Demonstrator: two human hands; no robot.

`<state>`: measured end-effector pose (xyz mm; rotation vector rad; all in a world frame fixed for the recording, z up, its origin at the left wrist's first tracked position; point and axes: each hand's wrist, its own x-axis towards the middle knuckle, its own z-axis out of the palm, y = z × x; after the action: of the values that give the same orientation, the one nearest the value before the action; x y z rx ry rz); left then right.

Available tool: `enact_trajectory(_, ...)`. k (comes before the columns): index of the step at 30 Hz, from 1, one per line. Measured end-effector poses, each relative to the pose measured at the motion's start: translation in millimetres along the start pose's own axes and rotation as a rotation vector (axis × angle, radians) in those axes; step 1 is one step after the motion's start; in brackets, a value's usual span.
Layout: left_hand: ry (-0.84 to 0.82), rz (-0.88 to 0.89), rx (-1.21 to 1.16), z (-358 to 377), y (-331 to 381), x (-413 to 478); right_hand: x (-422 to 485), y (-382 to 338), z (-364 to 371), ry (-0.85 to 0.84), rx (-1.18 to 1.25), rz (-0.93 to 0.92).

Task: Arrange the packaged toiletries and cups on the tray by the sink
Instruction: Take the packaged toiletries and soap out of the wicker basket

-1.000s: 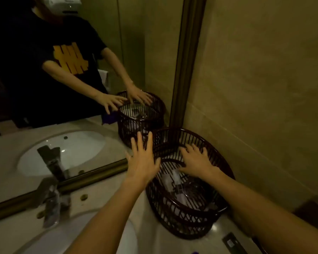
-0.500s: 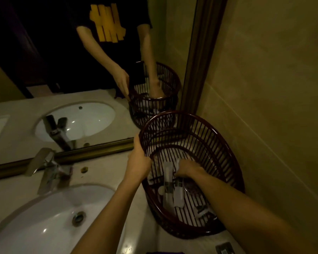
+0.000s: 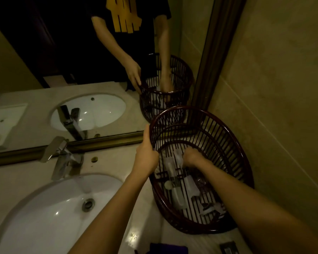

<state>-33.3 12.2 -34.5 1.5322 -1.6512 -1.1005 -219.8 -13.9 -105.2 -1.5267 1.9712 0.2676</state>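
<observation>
Worktop point(image 3: 106, 162) beside the sink point(image 3: 44, 217): the slatted tray point(image 3: 233, 162) holds white packets point(image 3: 180, 189) lying loose and crossed; arranging is judged barely begun, and no cups are discernible (light is poor). Left hand point(image 3: 147, 156) clasps the tray's near rim. Right hand point(image 3: 193, 156), fingers curled, reaches among the packets; whether it pinches one cannot be told.

Basket point(image 3: 226, 143): dark reddish-brown, pattern of thin upright slats.
Packaged toiletries point(image 3: 180, 191): white, some with dark markings.
Sink point(image 3: 44, 220): white, silver drain.
Tap point(image 3: 62, 158): silver chrome.
Worktop point(image 3: 108, 162): pale beige.
Wall point(image 3: 283, 88): beige tile.
Mirror frame point(image 3: 218, 52): dull bronze.
Shirt, reflected point(image 3: 126, 14): black, yellow bar pattern.
</observation>
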Motion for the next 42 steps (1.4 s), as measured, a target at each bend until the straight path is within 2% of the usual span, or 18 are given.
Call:
enact_trajectory(4, 0.006, 0.059, -0.050, -4.8, 5.6, -4.5, -38.4, 7.5, -41.6, 0.056, 0.326, -0.095)
enact_trajectory(7, 0.204, 0.066, 0.060, -6.4, 13.5, -11.9, -83.3, 7.3, -65.5, 0.124, 0.619, -0.243)
enact_trajectory(8, 0.229, 0.080, 0.025, -5.7, 18.1, -16.3, -97.0, 3.7, -70.0, 0.136, 0.694, -0.298)
enact_trajectory(10, 0.160, 0.103, -0.172, -4.4, 29.1, -26.0, -120.2, -8.6, -72.9, 0.142, 0.776, -0.397)
enact_trajectory(13, 0.044, 0.063, -0.440, -4.6, 40.4, -36.0, -141.2, -30.5, -64.2, 0.152, 0.766, -0.476)
enact_trajectory(16, 0.051, -0.050, -0.563, -10.1, 41.2, -38.4, -147.4, -42.5, -52.2, 0.196, 0.691, -0.494)
enact_trajectory(22, 0.047, -0.154, -0.650, -18.9, 34.2, -37.2, -148.2, -32.3, -55.5, 0.162, 0.712, -0.470)
enact_trajectory(26, 0.043, -0.134, -0.704, -25.1, 29.9, -33.4, -129.2, -11.3, -63.6, 0.176, 0.756, -0.348)
enact_trajectory(29, 0.058, -0.150, -0.796, -30.3, 23.5, -27.8, -98.0, -2.0, -54.7, 0.196, 0.655, -0.233)
enact_trajectory(35, 0.047, -0.211, -1.023, -39.2, 16.1, -25.8, -21.9, -20.2, 6.4, 0.071, 0.191, -0.024)
enact_trajectory(38, 0.087, -0.246, -1.039, -41.7, 15.9, -25.1, -5.0, -29.3, 30.5, 0.017, -0.008, 0.022)
enact_trajectory(42, 0.133, -0.246, -1.024, -41.2, 8.9, -20.7, 9.9, -30.4, 55.0, -0.062, -0.100, 0.029)
